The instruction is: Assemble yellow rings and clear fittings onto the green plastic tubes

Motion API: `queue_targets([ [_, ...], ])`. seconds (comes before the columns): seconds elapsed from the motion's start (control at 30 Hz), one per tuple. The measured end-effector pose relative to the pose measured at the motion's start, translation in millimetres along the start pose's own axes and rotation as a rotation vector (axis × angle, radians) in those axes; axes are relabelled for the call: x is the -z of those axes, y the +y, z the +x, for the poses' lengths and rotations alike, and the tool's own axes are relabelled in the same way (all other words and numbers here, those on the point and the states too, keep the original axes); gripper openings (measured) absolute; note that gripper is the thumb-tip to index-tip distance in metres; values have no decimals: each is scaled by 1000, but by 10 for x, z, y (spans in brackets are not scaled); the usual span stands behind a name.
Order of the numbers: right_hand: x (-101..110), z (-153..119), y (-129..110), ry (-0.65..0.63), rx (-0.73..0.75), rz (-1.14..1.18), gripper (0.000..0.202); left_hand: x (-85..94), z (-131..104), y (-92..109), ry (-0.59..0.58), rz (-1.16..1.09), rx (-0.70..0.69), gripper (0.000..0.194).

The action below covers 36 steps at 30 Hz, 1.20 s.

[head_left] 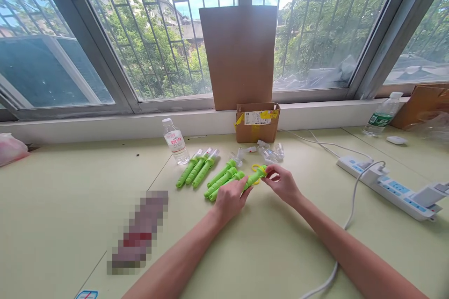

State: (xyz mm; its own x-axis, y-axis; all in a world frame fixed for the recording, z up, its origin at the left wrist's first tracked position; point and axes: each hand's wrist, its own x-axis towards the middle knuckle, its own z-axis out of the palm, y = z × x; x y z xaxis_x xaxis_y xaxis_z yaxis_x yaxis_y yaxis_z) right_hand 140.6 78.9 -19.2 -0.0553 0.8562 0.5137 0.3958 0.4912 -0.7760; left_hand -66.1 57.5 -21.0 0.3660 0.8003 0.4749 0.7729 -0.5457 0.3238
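Note:
My left hand (231, 198) is closed round a green plastic tube (253, 177) with a threaded end, held tilted just above the table. At that threaded end, my right hand (280, 184) pinches what looks like a thin yellow ring, mostly hidden by the fingertips. More yellow rings (256, 167) lie on the table behind the tube. Beside my left hand are several green tubes (219, 182) without caps. Further left, three green tubes (198, 168) wear clear caps. Loose clear caps (268, 153) are scattered beyond my hands.
A small cardboard box (257, 124) stands at the back before an upright cardboard sheet (240, 56). A water bottle (176, 142) stands left of it. On the right are a power strip (389, 187) with cables and another bottle (382, 114). A blurred object (140, 231) lies front left.

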Motion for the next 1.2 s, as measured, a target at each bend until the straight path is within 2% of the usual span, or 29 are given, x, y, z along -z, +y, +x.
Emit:
queue_targets([
  [0.3, -5, 2, 6, -9, 47, -34, 20, 3, -8, 11, -7, -72, 18, 41],
  [0.7, -4, -4, -25, -20, 39, -49, 23, -9, -5, 0, -6, -10, 42, 38],
  [1.0, -22, -6, 35, 52, -83, -92, 23, 8, 26, 23, 81, -27, 16, 34],
  [1.2, 18, 7, 45, 17, -188, -57, 24, 22, 60, -13, 66, 174, -135, 30],
])
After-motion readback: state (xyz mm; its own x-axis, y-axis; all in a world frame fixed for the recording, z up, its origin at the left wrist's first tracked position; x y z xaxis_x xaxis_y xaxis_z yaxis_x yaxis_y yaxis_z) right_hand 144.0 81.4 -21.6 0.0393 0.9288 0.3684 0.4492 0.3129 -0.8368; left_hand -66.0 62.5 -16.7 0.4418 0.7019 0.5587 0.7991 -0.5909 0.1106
